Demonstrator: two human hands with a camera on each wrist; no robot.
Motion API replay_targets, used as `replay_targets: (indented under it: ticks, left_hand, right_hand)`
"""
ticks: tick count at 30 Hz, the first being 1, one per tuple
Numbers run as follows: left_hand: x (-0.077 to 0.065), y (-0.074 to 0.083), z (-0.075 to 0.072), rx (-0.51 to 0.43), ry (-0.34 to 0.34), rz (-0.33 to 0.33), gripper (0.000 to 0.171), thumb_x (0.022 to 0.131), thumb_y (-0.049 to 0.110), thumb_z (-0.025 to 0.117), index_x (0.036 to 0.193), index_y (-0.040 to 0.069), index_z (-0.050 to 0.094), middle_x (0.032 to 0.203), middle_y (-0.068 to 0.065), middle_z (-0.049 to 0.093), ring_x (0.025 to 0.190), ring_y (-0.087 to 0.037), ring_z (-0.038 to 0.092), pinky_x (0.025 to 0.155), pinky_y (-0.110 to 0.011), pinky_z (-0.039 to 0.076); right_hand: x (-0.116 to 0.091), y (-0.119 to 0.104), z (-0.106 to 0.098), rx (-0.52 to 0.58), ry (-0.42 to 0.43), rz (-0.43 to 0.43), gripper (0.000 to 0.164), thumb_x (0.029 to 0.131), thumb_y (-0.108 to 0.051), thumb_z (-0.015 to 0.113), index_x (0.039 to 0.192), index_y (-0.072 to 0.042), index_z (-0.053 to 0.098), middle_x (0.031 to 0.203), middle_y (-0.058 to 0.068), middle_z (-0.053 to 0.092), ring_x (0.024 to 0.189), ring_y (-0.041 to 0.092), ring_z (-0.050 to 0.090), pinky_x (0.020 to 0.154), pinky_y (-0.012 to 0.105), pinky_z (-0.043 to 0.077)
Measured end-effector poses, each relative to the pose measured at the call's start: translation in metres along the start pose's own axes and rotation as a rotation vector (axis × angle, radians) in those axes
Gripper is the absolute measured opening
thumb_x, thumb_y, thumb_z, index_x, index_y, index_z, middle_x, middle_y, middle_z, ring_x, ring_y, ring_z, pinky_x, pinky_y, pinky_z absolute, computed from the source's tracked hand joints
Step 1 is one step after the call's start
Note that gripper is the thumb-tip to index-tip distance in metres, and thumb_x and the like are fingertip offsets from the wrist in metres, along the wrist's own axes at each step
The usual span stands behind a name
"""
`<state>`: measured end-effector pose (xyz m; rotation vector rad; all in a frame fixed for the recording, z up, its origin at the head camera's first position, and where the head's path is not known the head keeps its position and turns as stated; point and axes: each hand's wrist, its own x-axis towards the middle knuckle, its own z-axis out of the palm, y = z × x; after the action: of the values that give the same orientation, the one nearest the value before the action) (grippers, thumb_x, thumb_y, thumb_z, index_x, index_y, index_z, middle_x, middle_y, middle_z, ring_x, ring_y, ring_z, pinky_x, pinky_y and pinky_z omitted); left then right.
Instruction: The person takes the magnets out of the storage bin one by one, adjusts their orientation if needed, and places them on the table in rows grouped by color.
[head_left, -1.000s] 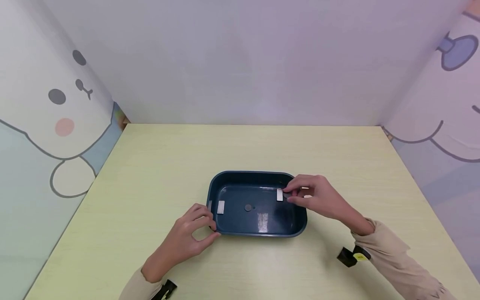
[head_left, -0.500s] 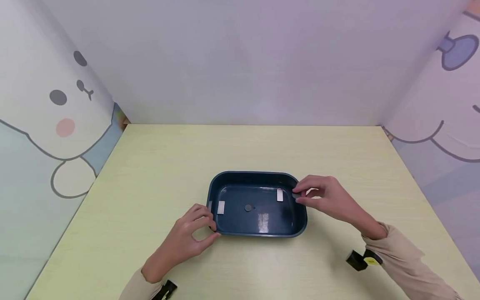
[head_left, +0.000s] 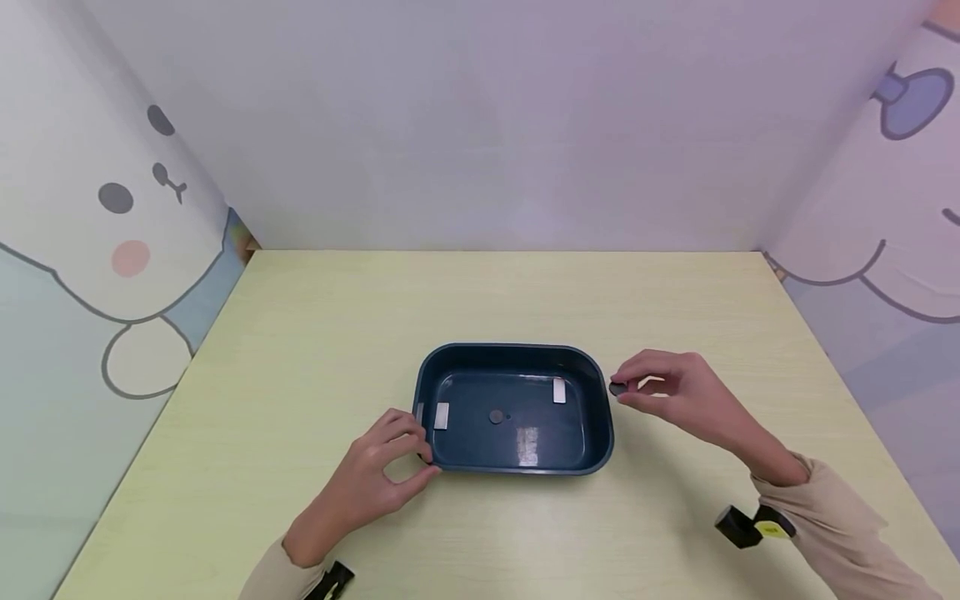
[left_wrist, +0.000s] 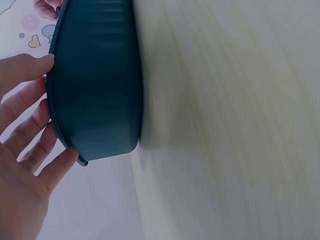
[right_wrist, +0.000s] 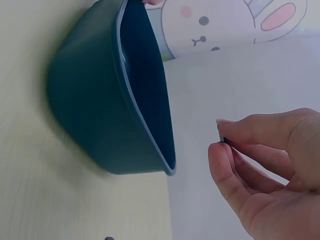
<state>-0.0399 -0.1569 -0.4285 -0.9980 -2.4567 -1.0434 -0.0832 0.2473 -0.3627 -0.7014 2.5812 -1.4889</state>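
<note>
A dark blue plastic basin [head_left: 525, 467] stands on the table. My left hand [head_left: 375, 462] holds its near left corner, thumb and fingertips at the rim; the left wrist view shows these fingers [left_wrist: 37, 117] spread along the edge. Just outside the basin's right end, my right hand [head_left: 675, 396] pinches a small dark round disc [head_left: 617, 388] between thumb and fingers. In the right wrist view the disc [right_wrist: 221, 133] appears edge-on, apart from the basin [right_wrist: 95, 95]; its exact kind cannot be made out. A greyish disc [head_left: 497, 416] shows on the basin floor.
Two small white rectangles lie in the basin, one at the right [head_left: 558, 390] and one at the left [head_left: 442, 416]. A pale wall [head_left: 495, 125] rises behind the light wooden table [head_left: 337, 333]. Cartoon-printed panels flank both sides.
My right hand has moved right, carrying the pinched disc from inside the basin past its right rim. The left hand and the basin have hardly moved.
</note>
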Motion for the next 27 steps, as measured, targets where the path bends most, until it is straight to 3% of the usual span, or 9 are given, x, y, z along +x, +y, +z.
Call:
replay_targets:
  ticks: [10, 27]
  left_hand:
    - [-0.001, -0.001, 0.0, 0.0, -0.004, -0.002, 0.016, 0.076, 0.023, 0.079, 0.077, 0.023, 0.063, 0.089, 0.011, 0.057, 0.095, -0.012, 0.051, 0.086, -0.014, 0.04]
    - [0.0, 0.0, 0.0, 0.003, -0.005, -0.004, 0.016, 0.076, 0.022, 0.079, 0.077, 0.022, 0.063, 0.089, 0.011, 0.057, 0.095, -0.012, 0.051, 0.086, -0.014, 0.04]
  right_hand:
    - [-0.007, 0.007, -0.013, -0.005, 0.048, 0.082, 0.018, 0.081, -0.006, 0.074, 0.098, -0.008, 0.07, 0.095, 0.005, 0.065, 0.081, 0.015, 0.062, 0.073, 0.026, 0.054]
    - [-0.019, 0.024, -0.031, -0.089, 0.102, 0.119, 0.021, 0.08, -0.006, 0.074, 0.1, -0.006, 0.069, 0.095, 0.008, 0.065, 0.08, 0.013, 0.064, 0.07, 0.023, 0.054]
